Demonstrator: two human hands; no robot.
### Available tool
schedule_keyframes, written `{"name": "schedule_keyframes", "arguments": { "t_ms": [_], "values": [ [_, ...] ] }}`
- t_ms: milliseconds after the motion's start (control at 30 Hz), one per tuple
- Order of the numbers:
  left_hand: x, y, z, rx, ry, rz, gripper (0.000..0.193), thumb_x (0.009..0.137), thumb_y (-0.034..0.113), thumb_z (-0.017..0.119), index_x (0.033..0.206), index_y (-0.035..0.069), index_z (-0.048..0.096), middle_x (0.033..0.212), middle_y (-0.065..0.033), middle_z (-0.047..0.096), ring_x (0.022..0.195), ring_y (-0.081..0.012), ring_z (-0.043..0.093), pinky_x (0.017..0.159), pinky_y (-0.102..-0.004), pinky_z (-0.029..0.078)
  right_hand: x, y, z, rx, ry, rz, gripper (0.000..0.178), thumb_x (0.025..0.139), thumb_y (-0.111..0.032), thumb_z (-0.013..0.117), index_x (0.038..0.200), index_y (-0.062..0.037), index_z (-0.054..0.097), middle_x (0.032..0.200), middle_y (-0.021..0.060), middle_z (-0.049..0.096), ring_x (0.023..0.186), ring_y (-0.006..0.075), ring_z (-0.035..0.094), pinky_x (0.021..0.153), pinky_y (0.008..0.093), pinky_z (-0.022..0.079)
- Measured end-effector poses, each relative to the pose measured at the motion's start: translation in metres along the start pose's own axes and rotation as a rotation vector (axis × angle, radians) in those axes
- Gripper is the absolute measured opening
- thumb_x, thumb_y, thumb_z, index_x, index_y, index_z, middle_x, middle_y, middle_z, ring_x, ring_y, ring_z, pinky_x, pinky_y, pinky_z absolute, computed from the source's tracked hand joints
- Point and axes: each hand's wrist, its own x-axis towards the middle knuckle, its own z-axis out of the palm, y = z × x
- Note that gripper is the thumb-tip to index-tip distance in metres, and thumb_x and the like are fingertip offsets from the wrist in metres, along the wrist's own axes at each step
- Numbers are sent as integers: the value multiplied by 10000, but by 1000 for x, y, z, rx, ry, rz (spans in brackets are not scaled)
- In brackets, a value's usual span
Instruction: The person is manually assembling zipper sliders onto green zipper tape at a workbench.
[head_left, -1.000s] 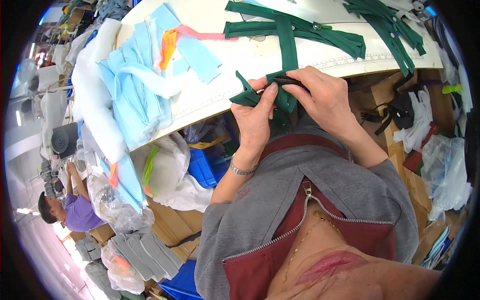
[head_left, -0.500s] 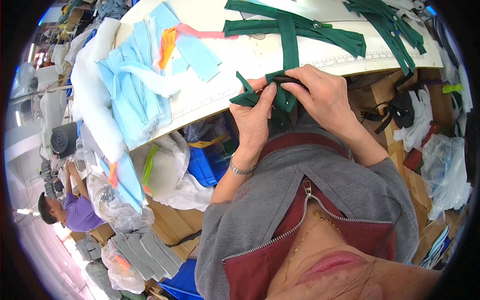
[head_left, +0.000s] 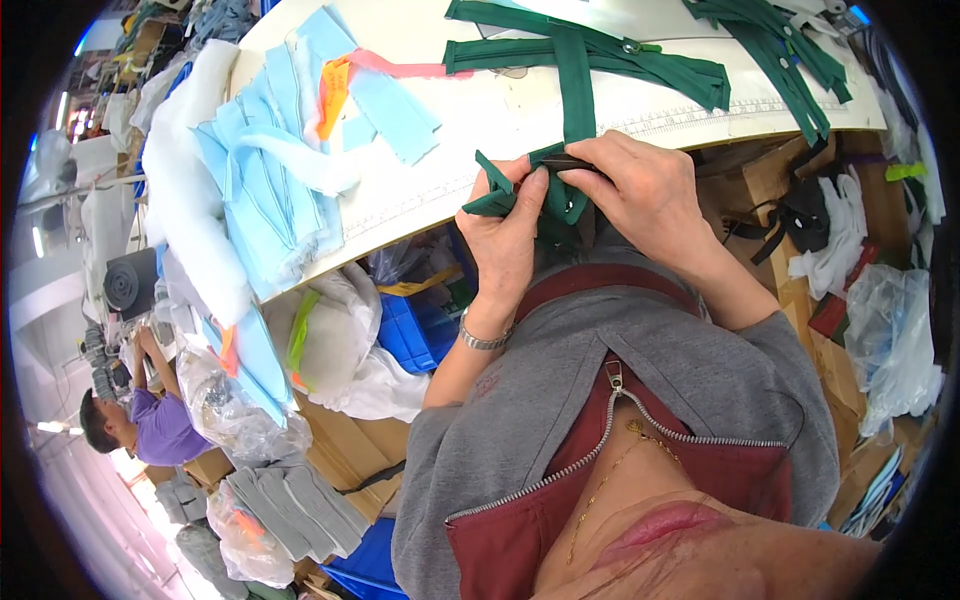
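Note:
Close in front of my body, at the table's near edge, my left hand (head_left: pixel 505 235) pinches a dark green fabric strip (head_left: pixel 573 204) between thumb and fingers. A folded end of green fabric (head_left: pixel 490 203) sticks out at the left of that hand. My right hand (head_left: pixel 645 190) is closed on a thin dark tool (head_left: pixel 566 163), its tip against the green fabric by my left thumb. The tool's exact kind is hard to make out. From my hands, a length of green strip (head_left: pixel 578 100) runs up over the table.
More green strips (head_left: pixel 685 78) with round metal fittings lie on the white table (head_left: pixel 400 200), which has a ruler scale along its edge. Light blue fabric pieces (head_left: pixel 275 190) and white wadding (head_left: pixel 190 180) pile at left. Below are a blue bin (head_left: pixel 402 335) and cardboard (head_left: pixel 350 445). A person in purple (head_left: pixel 165 430) works far left.
The dark tool has turned slightly and lies flatter across the green fabric. Both hands stay in almost the same place.

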Motion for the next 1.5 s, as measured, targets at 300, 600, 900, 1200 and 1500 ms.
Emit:
{"name": "schedule_keyframes", "arguments": {
  "t_ms": [300, 600, 900, 1200, 1500],
  "values": [
    [1, 4, 0, -30, -22, -52, 132, 806, 48, 623, 924, -9, 603, 746, 28, 543, 611, -29, 441, 505, -162, 349, 0, 1, 1, 28, -7, 16, 170, 756, -122, 650, 883, -21, 597, 741, 82, 595, 612, 208, 595, 516, 276, 451],
    [0, 4, -1, -2, -26, -42, 144, 801, 42, 627, 931, -19, 609, 759, 22, 548, 690, -48, 469, 599, -185, 399, 0, 2, 4, 44, 21, -4, 154, 767, -149, 637, 867, -41, 591, 723, 69, 588, 607, 203, 600, 499, 275, 450],
    [6, 3, -2, 366, -26, 369, 205, 726, -33, 651, 927, -18, 618, 733, -47, 503, 642, -110, 489, 564, -209, 389, 1, 2, 9, -79, -23, 4, 159, 752, -185, 638, 838, -63, 583, 681, 69, 566, 580, 221, 586, 490, 290, 441],
    [2, 5, -1, -107, -9, -172, 184, 786, 40, 644, 960, -12, 616, 805, 9, 549, 691, -55, 479, 571, -187, 396, 3, 9, 9, 181, -58, 111, 156, 774, -144, 622, 866, -20, 599, 737, 86, 595, 601, 218, 592, 537, 284, 454],
    [3, -2, -1, -107, 10, -115, 181, 783, 9, 630, 961, -20, 609, 779, -9, 565, 613, -48, 474, 514, -169, 362, 2, 4, 12, 63, 33, 10, 146, 758, -160, 639, 841, -52, 588, 719, 72, 582, 589, 210, 594, 493, 277, 447]
  ]
}}
